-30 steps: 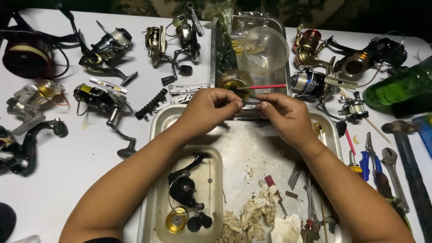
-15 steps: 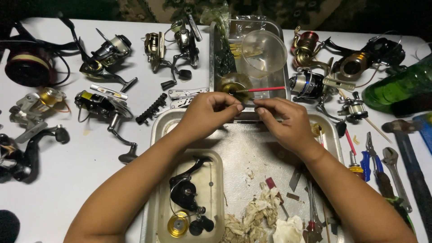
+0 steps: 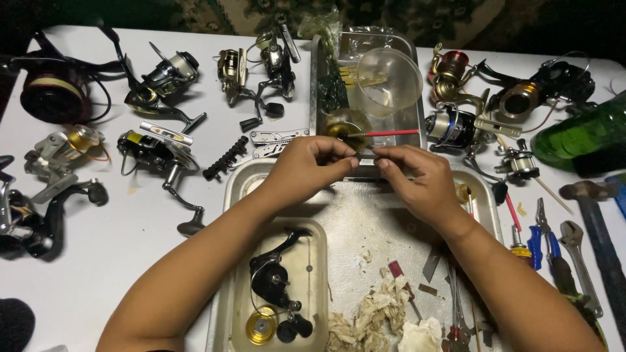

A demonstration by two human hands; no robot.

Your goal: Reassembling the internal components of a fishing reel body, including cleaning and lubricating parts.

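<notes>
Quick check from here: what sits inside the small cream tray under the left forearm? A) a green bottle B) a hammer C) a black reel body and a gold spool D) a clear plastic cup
C: the small cream tray holds a black reel body and a gold spool, just below the left hand and its forearm.

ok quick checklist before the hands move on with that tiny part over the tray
1. Small dark part pinched between both hands: ok, left hand and right hand meet on it.
2. Part's seating or alignment: cannot tell, too small.
3. Metal tray under the hands to catch drops: ok.
4. Red-handled brush close by: ok, just behind the fingers.
5. Opened reel body kept in the small tray: ok.
6. Tray floor clean: not ok, crumpled wipes and debris lie there.
</notes>
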